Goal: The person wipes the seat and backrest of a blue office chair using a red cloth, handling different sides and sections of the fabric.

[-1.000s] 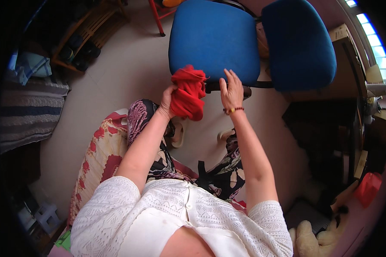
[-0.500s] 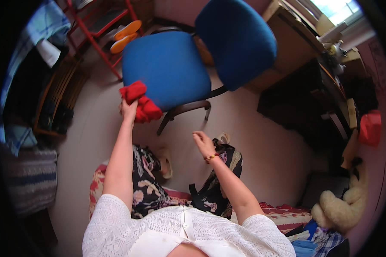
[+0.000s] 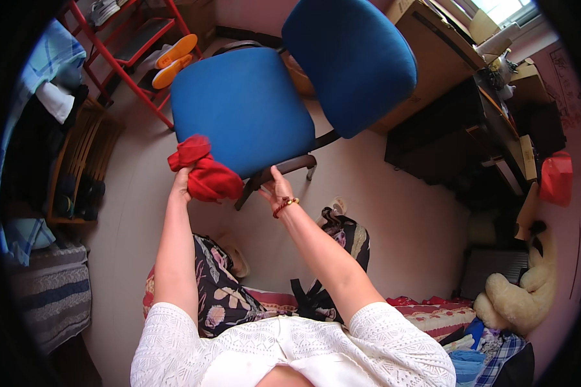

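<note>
A bunched red cloth hangs from my left hand, whose fingers are closed around its left side. The cloth overlaps the front corner of a blue padded chair. My right hand, with a beaded bracelet at the wrist, is up against the chair's dark armrest. Its thumb and fingers are apart with nothing between them; whether they touch the armrest I cannot tell. Both arms are stretched forward over my legs in dark floral trousers.
Orange-soled shoes rest by a red step ladder beyond the chair. At left stands a wooden slatted rack. A dark desk and cardboard boxes line the right, with a cream plush toy near the wall.
My right hand has moved forward and left, up to the armrest. My left hand has shifted slightly left and down, and the red cloth hangs in a looser, larger bunch.
</note>
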`<state>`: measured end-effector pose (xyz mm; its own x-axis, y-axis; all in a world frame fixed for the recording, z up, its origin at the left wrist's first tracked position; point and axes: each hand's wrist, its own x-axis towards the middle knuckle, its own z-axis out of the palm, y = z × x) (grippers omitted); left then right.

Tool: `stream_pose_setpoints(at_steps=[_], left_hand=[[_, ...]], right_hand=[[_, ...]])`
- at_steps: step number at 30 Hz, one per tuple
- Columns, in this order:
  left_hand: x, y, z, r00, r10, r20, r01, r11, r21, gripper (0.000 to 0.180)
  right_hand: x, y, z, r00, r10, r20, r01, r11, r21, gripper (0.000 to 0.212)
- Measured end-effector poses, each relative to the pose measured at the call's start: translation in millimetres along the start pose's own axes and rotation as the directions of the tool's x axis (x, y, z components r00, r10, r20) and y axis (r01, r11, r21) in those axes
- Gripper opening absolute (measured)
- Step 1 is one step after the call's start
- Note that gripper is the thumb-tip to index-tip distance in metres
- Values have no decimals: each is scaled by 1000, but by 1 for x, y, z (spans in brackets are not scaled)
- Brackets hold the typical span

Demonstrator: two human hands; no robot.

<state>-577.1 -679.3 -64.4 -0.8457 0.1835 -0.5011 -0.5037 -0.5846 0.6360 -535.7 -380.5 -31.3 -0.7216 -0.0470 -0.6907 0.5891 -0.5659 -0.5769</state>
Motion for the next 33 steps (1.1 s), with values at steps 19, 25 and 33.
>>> stream_pose_setpoints(at_steps=[19, 25, 33], left_hand=[[-132, -206, 195, 979, 0, -204, -68, 943, -325, 47], [-159, -254, 221, 976, -99, -192, 43, 960, -277, 50], [-210, -150, 183, 979, -192, 72, 175, 965, 194, 43]], right_hand=[[-59, -87, -192, 882, -232, -410, 26, 893, -449, 57], [-79, -104, -233, 828, -248, -503, 12, 904, -427, 57], [-139, -84, -202, 598, -797, -87, 485, 446, -753, 40]])
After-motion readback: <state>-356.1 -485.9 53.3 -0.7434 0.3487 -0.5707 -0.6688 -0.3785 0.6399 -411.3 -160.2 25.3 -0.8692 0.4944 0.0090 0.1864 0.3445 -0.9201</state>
